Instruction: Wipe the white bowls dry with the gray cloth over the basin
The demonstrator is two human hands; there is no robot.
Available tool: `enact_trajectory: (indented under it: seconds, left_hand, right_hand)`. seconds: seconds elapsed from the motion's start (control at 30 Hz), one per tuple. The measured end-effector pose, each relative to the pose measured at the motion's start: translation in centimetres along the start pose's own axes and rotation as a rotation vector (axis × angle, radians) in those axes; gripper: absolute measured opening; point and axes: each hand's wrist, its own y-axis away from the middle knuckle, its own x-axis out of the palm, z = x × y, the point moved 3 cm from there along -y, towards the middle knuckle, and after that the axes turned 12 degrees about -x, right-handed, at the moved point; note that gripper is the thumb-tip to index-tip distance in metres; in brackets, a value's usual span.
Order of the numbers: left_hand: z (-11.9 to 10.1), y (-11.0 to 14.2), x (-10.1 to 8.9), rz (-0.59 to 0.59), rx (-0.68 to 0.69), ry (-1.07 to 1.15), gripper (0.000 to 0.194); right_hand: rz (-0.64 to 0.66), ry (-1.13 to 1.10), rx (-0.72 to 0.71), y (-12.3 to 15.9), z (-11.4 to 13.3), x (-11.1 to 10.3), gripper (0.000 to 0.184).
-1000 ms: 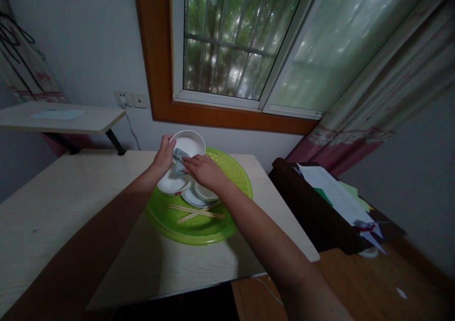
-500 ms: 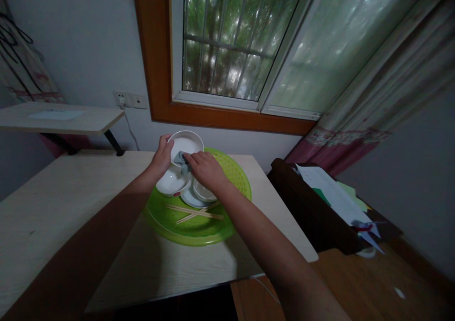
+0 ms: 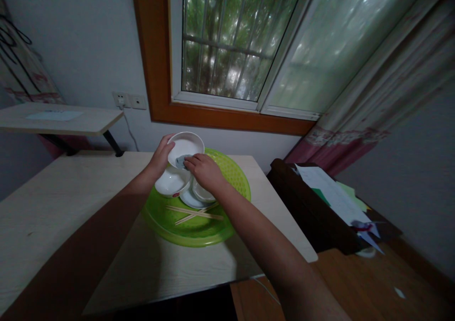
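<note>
My left hand (image 3: pixel 161 156) grips a white bowl (image 3: pixel 187 143) by its left rim, thumb over the edge, the bowl tilted toward me above the tray. Inside that bowl my right hand (image 3: pixel 203 168) presses a bunched grey-blue cloth (image 3: pixel 181 161) against the near wall. Below it, a second white bowl (image 3: pixel 171 182) with a red mark rests on the round green tray (image 3: pixel 199 241). Partly behind my right hand, another small white bowl (image 3: pixel 202 192) sits on a white plate (image 3: pixel 192 199). Several wooden chopsticks (image 3: pixel 194 212) lie crossed at the front of the tray.
The tray stands on a pale wooden table (image 3: pixel 42 221) by a window (image 3: pixel 227 41). At the left rises a small shelf (image 3: pixel 81 122) on black legs. Right of the table, papers (image 3: pixel 334 193) lie on a dark brown piece of furniture (image 3: pixel 309 207).
My right hand and the cloth have shifted slightly within the bowl; the cloth no longer hangs over the near rim. My left hand keeps its hold on the bowl.
</note>
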Motion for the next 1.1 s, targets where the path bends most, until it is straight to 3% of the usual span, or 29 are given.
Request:
enact_trajectory:
  seconds: [0.23,0.57,0.83,1.1]
  left_hand:
    - [0.5,-0.1,-0.4,-0.03,-0.127,0.198,0.035]
    - [-1.0,0.3,-0.6,-0.163,0.03,-0.045,0.032]
    - [-1.3,0.6,-0.3,-0.135,0.146,-0.148,0.035]
    - [-1.1,0.5,-0.4,-0.145,0.171,-0.172,0.037]
  right_hand:
    - [-0.066,0.036,-0.007,0.2,-1.0,-0.6,0.017]
    - [0.005,0.021,0.071,-0.3,0.5,0.1,0.028]
    - [-0.007,-0.184,-0.104,-0.1,2.0,0.3,0.066]
    - [0.0,-0.121,0.03,-0.2,1.3,0.0,0.053]
